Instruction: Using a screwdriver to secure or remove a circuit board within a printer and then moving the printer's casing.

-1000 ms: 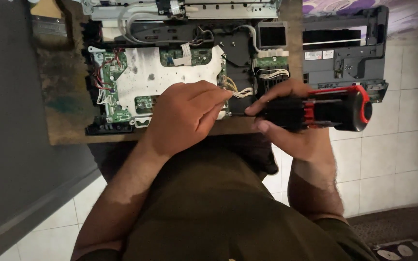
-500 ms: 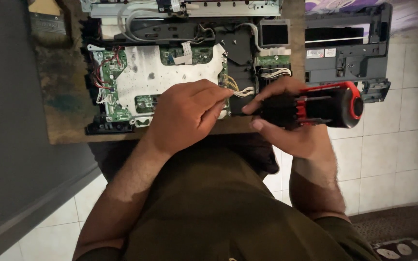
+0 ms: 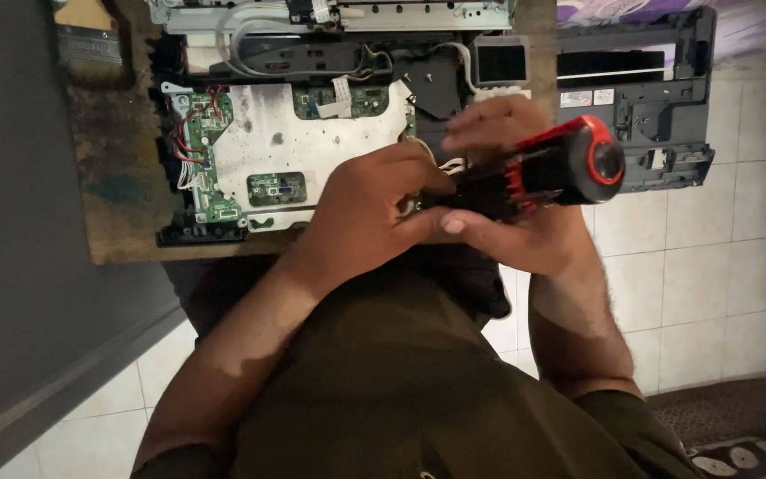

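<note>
A black screwdriver handle with red bands and a red end cap (image 3: 551, 168) lies across my right hand (image 3: 516, 235), whose fingers wrap it from below and behind. My left hand (image 3: 370, 213) pinches the front end of that handle, fingers closed around the tip area; what sits between the fingertips is hidden. Both hands hover over the near right corner of an opened device (image 3: 303, 142) with a pale metal shield, green circuit boards and red and white wires.
The device rests on a worn wooden board (image 3: 113, 177). A paintbrush (image 3: 86, 35) lies at the board's far left corner. A black plastic housing part (image 3: 649, 106) sits to the right over white floor tiles. A dark wall runs along the left.
Both hands and the screwdriver handle have risen slightly and tilted, the red cap now higher. My left fingers have closed onto the handle's front end.
</note>
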